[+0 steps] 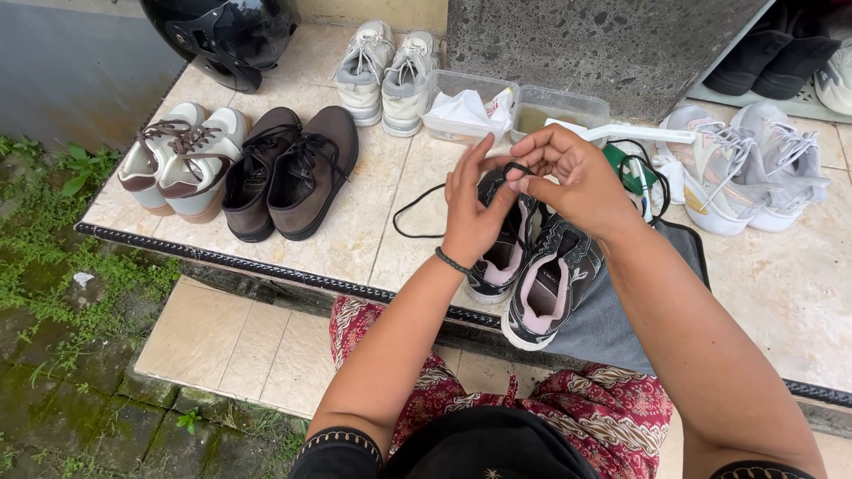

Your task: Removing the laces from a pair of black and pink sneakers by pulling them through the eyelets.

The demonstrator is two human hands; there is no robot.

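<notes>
Tiled step, lace between fingers

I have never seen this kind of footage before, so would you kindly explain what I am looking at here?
There is no machine: one camera worn on a person's head looks down at their own bare hands. The left hand and right hand pinch a black shoelace above a pair of dark sneakers resting on a grey cloth. On the tiled ledge around them stand brown shoes, cream shoes, pale grey sneakers, light sneakers, two plastic tubs and a black helmet.
</notes>
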